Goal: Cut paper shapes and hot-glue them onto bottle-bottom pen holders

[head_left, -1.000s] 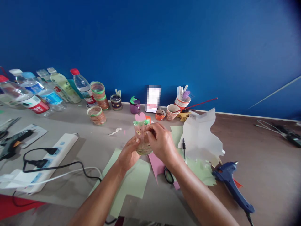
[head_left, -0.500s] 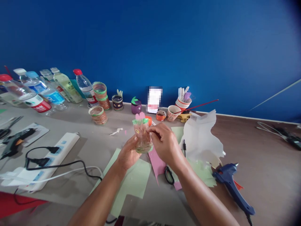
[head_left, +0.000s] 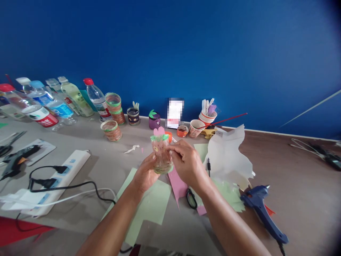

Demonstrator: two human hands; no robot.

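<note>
My left hand point(head_left: 145, 173) grips a small clear plastic cup point(head_left: 161, 155) from below and the left. The cup has a green rim and pink paper ears on top. My right hand point(head_left: 186, 163) is closed with its fingertips pinched against the cup's right side; what they pinch is too small to make out. Both hands hold the cup above pale green paper point(head_left: 149, 202) and a pink paper strip point(head_left: 177, 185) on the table.
Scissors point(head_left: 191, 199) lie under my right wrist, a blue glue gun point(head_left: 262, 209) to the right, a white crumpled sheet point(head_left: 226, 153) beside it. A power strip point(head_left: 57, 177) with cables lies left. Bottles point(head_left: 48, 106), decorated cups point(head_left: 112, 129) and a pen cup point(head_left: 206, 115) line the blue wall.
My right hand shifted slightly down and right along the cup's side. The view moved a little; the cup stays held in both hands.
</note>
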